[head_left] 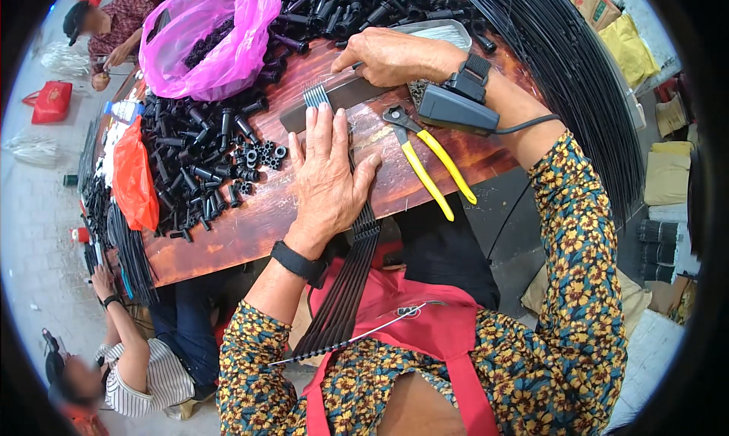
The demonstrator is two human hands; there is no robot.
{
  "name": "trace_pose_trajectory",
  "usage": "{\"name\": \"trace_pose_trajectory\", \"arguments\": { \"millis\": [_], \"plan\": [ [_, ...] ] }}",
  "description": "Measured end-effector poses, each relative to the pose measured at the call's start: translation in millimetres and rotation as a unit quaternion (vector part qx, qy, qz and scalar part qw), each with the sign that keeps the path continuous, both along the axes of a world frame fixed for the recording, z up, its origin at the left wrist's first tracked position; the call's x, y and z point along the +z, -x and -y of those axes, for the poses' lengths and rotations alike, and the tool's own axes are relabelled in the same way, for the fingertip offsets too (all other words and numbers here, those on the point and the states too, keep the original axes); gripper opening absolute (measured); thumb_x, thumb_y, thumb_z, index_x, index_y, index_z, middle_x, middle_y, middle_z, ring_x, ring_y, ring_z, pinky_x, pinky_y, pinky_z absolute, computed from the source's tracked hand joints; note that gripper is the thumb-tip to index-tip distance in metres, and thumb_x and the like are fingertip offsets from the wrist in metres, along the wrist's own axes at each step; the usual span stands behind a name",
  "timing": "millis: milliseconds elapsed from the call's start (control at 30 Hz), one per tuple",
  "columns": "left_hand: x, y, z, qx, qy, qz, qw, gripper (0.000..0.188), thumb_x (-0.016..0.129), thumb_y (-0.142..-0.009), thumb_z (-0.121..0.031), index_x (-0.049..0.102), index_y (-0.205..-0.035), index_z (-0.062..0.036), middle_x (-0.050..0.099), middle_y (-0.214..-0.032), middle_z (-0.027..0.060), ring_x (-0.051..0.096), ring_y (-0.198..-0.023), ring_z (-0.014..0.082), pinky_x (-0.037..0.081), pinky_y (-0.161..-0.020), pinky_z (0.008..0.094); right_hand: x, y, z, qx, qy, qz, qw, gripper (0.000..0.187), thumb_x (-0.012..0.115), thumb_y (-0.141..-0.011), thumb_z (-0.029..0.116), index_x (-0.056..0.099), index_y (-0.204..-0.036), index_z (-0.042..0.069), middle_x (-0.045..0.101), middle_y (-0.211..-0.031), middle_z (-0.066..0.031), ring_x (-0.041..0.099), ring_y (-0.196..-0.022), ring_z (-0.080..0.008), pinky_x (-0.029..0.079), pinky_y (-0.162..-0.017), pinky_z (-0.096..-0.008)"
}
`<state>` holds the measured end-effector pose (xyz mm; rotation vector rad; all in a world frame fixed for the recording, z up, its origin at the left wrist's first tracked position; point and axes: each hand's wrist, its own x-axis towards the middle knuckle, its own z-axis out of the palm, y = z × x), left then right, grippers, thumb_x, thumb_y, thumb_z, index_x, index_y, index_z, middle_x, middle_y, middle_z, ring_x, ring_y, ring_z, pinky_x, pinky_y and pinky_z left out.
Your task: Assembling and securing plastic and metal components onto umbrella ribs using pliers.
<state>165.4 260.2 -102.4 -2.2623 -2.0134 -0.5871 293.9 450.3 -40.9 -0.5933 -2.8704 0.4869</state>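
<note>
My left hand (pixel 330 178) lies flat with its fingers stretched over a row of thin black rods (pixel 345 284). The rods run from my apron up under the palm, and their thin silvery ends (pixel 316 94) come out past my fingertips. Beyond those fingers, my right hand (pixel 402 56) is closed on the far end of a flat grey metal bar (pixel 326 106) on the wooden table (pixel 250 254). A thin metal rod (pixel 364 333) passes across the lower ends of the black rods. Pincers with yellow handles (pixel 429 159) lie to the right of my left hand.
Black plastic tubular parts (pixel 205 140) are heaped at left and back, with a pink plastic bag (pixel 213 49) among them. A red bag (pixel 135 176) lies at left, a clear tray (pixel 440 32) behind my right hand. Long black rods (pixel 577 79) line the right. Two people work at left.
</note>
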Motion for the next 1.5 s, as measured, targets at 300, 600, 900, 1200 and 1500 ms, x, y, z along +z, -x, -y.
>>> {"name": "trace_pose_trajectory", "arguments": {
  "millis": [300, 600, 900, 1200, 1500],
  "plan": [
    [-0.3, 0.0, 0.9, -0.002, -0.002, 0.002, 1.0, 0.071, 0.057, -0.089, -0.042, 0.036, -0.142, -0.0001, 0.028, -0.149, 0.0218, 0.022, -0.142, 0.0353, 0.014, -0.113, 0.053, 0.2, 2.3, 1.1, 0.009, 0.004, -0.019, 1.0, 0.047, 0.054, -0.072, -0.005, 0.065, -0.116, 0.003, 0.066, -0.102, -0.0242, 0.065, -0.094, -0.0366, 0.051, -0.083, -0.0417],
    [-1.0, 1.0, 0.8, -0.002, 0.001, 0.007, 1.0, 0.072, 0.057, -0.089, -0.043, 0.034, -0.143, -0.0009, 0.027, -0.15, 0.0218, 0.021, -0.142, 0.0348, 0.014, -0.113, 0.0526, 8.4, 8.0, -8.7, 0.001, -0.036, 0.056, 0.998, 0.045, 0.054, -0.077, -0.004, 0.067, -0.117, 0.012, 0.068, -0.1, -0.0179, 0.064, -0.096, -0.0328, 0.051, -0.082, -0.039],
    [-0.5, 0.9, 2.4, -0.004, -0.001, 0.011, 1.0, 0.072, 0.056, -0.089, -0.043, 0.034, -0.143, -0.0008, 0.027, -0.15, 0.0215, 0.021, -0.142, 0.0351, 0.014, -0.113, 0.0522, 9.5, 7.6, -8.6, 0.013, -0.034, 0.02, 0.999, 0.048, 0.05, -0.074, -0.005, 0.068, -0.115, 0.013, 0.068, -0.093, -0.0215, 0.065, -0.085, -0.0344, 0.051, -0.075, -0.0399],
    [-0.2, 0.3, 3.2, -0.004, -0.001, 0.014, 1.0, 0.071, 0.056, -0.089, -0.042, 0.034, -0.142, -0.0001, 0.027, -0.15, 0.022, 0.021, -0.142, 0.0355, 0.013, -0.113, 0.0523, 7.8, 12.7, -9.9, 0.031, 0.009, 0.012, 0.999, 0.045, 0.051, -0.076, -0.002, 0.068, -0.115, 0.013, 0.068, -0.096, -0.0204, 0.066, -0.082, -0.0314, 0.051, -0.074, -0.0378],
    [1.1, -1.0, 3.6, -0.005, 0.001, 0.013, 1.0, 0.072, 0.057, -0.089, -0.042, 0.034, -0.142, -0.0002, 0.026, -0.15, 0.0221, 0.02, -0.142, 0.0353, 0.013, -0.113, 0.0526, -0.7, 15.6, -24.7, 0.047, 0.07, 0.02, 0.996, 0.045, 0.053, -0.077, 0.0, 0.065, -0.118, 0.013, 0.069, -0.088, -0.0189, 0.064, -0.073, -0.0239, 0.05, -0.068, -0.0355]
  ]
}}
